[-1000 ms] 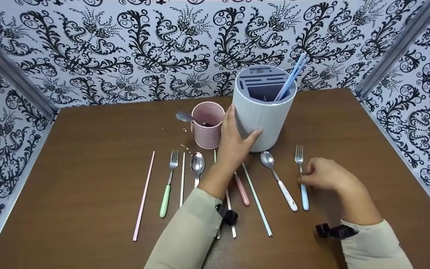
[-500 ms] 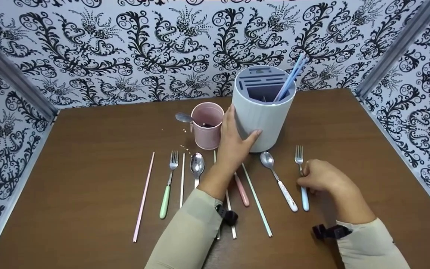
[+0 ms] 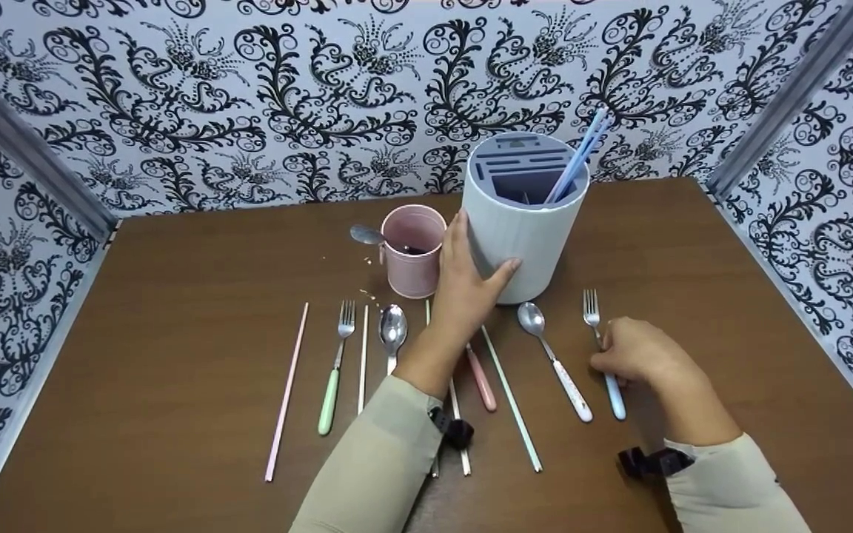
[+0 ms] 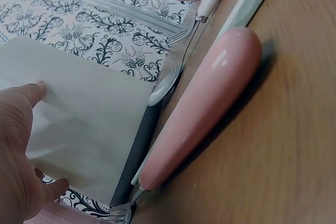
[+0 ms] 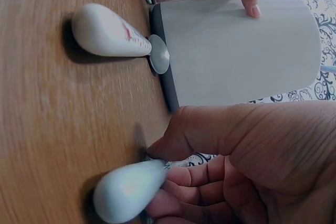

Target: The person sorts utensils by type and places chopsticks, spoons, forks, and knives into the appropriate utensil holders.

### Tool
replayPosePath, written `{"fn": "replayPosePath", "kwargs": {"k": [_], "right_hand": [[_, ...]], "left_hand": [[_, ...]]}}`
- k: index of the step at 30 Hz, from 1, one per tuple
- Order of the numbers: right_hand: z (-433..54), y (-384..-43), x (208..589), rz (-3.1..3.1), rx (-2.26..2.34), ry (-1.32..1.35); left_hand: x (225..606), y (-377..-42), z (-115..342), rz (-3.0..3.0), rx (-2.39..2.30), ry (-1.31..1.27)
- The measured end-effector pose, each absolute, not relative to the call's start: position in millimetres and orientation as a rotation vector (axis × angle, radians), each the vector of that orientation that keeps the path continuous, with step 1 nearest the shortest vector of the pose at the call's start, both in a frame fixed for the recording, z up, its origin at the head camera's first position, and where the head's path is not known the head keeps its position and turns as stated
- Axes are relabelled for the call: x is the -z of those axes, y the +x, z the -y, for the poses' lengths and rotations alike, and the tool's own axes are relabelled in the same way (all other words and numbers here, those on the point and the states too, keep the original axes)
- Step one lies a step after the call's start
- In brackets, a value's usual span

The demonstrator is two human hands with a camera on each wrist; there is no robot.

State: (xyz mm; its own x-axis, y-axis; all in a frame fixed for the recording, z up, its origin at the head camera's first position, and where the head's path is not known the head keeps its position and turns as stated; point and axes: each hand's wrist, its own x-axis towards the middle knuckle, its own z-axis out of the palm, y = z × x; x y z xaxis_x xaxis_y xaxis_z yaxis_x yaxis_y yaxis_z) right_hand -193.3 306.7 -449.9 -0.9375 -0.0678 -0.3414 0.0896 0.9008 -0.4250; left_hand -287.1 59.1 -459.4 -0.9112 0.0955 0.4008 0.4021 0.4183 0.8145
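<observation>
My left hand [image 3: 467,285] rests against the side of a tall white utensil holder [image 3: 523,244], thumb and fingers spread. Blue chopsticks [image 3: 578,155] lean out of the holder's grey slotted top. At the right, my right hand [image 3: 645,352] pinches the neck of a fork with a light blue handle [image 3: 616,400]; its tines point away from me. In the right wrist view the thumb and fingers close round the fork where the handle [image 5: 128,192] meets the metal. Left of that hand lies a spoon with a white patterned handle [image 3: 571,390].
A pink cup [image 3: 412,270] with a spoon [image 3: 366,235] sticking out stands left of the holder. On the brown table lie a green-handled fork [image 3: 329,400], a large spoon [image 3: 392,329], a pink-handled fork [image 3: 481,381] and several chopsticks [image 3: 286,392]. Patterned walls enclose the back and sides.
The blue-handled fork has turned slightly, its handle end shifting right. My right hand has moved slightly left and its fingers have taken hold of the fork. The left hand stays on the holder.
</observation>
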Motion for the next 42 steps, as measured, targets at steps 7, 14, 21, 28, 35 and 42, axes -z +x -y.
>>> {"fn": "replayPosePath", "kwargs": {"k": [7,14,21,28,35,42], "right_hand": [[-306.3,-195.6,451.1,-2.793,0.565,-0.030],[-305.9,-196.3,451.5,-2.813,0.579,-0.022],[-306.2,-196.0,451.3,-2.821,0.561,0.031],[-305.7,-195.2,450.2,-2.847,0.578,0.081],[-306.3,-195.8,446.0,-2.852,0.624,0.105],[-309.0,-197.4,442.2,-2.839,0.783,0.099]], "left_hand": [[458.2,-285.7,-58.7,2.405,1.519,-0.419],[459.3,-286.2,-59.7,2.398,1.510,-0.416],[460.1,-286.6,-59.1,2.398,1.521,-0.422],[461.1,-286.0,-58.8,2.388,1.513,-0.429],[460.4,-285.8,-59.2,2.395,1.481,-0.424],[459.3,-286.3,-59.9,2.396,1.476,-0.424]]}}
